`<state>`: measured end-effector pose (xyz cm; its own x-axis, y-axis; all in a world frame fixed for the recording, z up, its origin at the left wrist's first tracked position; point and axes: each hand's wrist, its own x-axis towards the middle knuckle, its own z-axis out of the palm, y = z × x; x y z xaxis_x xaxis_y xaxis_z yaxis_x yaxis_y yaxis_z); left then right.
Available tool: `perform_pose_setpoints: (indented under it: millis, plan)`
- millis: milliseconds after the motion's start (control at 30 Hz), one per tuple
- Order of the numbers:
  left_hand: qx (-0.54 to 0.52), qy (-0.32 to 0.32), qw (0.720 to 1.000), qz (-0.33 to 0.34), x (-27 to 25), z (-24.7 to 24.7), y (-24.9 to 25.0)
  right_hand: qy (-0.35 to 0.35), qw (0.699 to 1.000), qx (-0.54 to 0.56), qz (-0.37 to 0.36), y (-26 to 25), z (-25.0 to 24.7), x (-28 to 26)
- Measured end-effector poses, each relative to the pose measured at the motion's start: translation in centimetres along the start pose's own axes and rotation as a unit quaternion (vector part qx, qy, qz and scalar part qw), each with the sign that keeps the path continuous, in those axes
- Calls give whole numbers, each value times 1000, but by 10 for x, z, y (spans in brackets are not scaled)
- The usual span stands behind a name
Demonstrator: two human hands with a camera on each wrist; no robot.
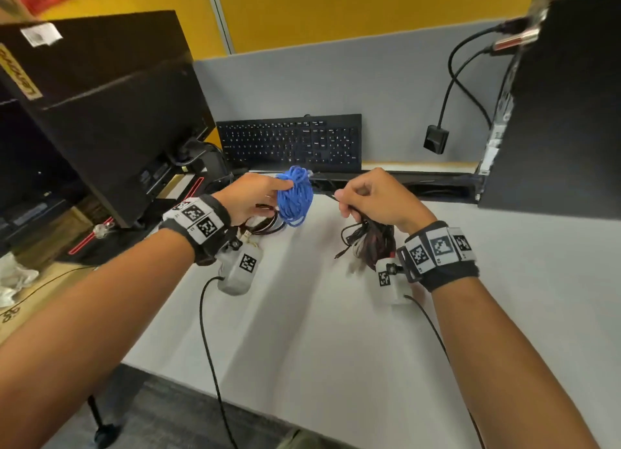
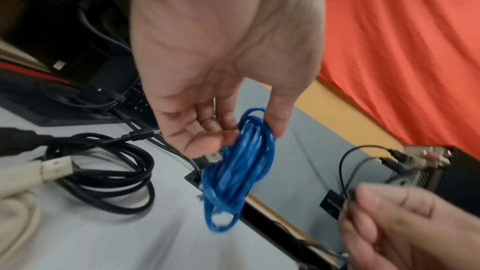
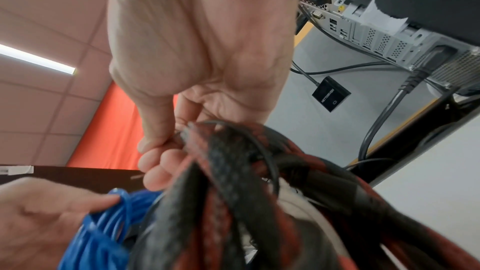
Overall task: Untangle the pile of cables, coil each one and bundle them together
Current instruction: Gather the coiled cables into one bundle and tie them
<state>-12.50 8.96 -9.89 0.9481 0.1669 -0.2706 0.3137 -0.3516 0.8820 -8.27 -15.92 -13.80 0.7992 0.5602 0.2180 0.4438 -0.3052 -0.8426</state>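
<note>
My left hand (image 1: pixel 250 193) pinches the coiled blue network cable (image 1: pixel 295 196) between thumb and fingers, holding it above the white desk (image 1: pixel 319 314). My right hand (image 1: pixel 376 196) clenches a bundle of black and red braided cables (image 1: pixel 373 240) that hangs from the fist, and also pinches a thin black wire (image 2: pixel 344 169). Under my left hand, a coiled black USB cable (image 2: pixel 109 171) lies on the desk beside a beige USB plug (image 2: pixel 55 166). A black keyboard (image 1: pixel 290 143) leans against the grey partition (image 1: pixel 336 86) behind both hands.
</note>
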Motion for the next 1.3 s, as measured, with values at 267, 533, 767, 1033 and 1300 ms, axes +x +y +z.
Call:
perform_pose_setpoints:
  millis: [267, 533, 767, 1033, 1300]
  plan:
    - [-131, -61, 988, 47, -5, 14, 4, -8, 996, -84, 16, 2, 4, 5]
    - [-19, -103, 991, 81, -8, 42, 14, 11, 1000, 19, -17, 6, 3, 5]
    - [-87, -28, 994, 52, -2, 51, 12, -3, 997, 70, -34, 13, 5, 8]
    - [-158, 1, 987, 10, 1, 57, 9, -21, 996, 78, -39, 13, 5, 7]
    - [-33, 250, 955, 153, -2, 54, 27, 50, 997, 50, -19, 15, -7, 8]
